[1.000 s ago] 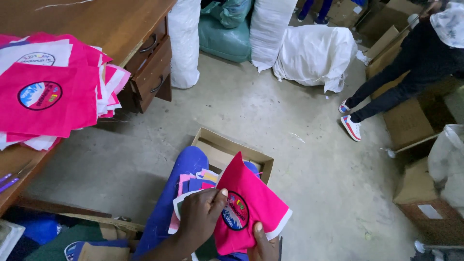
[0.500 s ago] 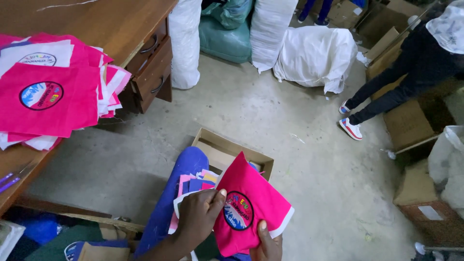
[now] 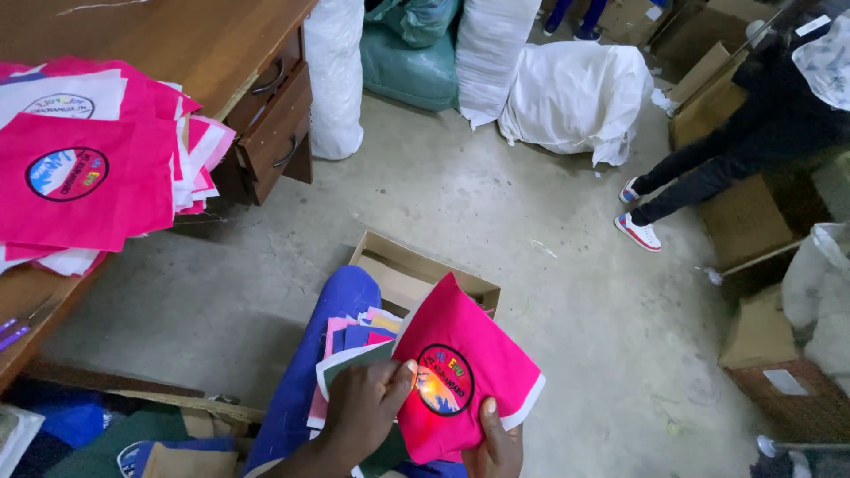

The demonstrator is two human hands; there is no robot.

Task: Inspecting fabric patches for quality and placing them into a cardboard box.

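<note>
A pink fabric piece (image 3: 478,354) with a round printed emblem and a white edge is held up over my lap. My left hand (image 3: 367,409) grips its left side, thumb on the emblem's rim. My right hand (image 3: 496,447) pinches its lower edge from below. Under the left hand lies a small stack of coloured fabric pieces (image 3: 354,341) on my blue trouser leg (image 3: 323,354). An open cardboard box (image 3: 416,270) sits on the floor just beyond my knee.
A wooden desk (image 3: 177,44) at left carries a pile of pink fabric pieces (image 3: 88,177). White and green sacks (image 3: 575,97) stand at the back. Another person's legs (image 3: 708,177) and cardboard boxes (image 3: 753,221) are at right. Concrete floor (image 3: 487,204) lies between.
The pink piece has shifted slightly lower and to the right in my hands; my right thumb has come up further along its lower edge.
</note>
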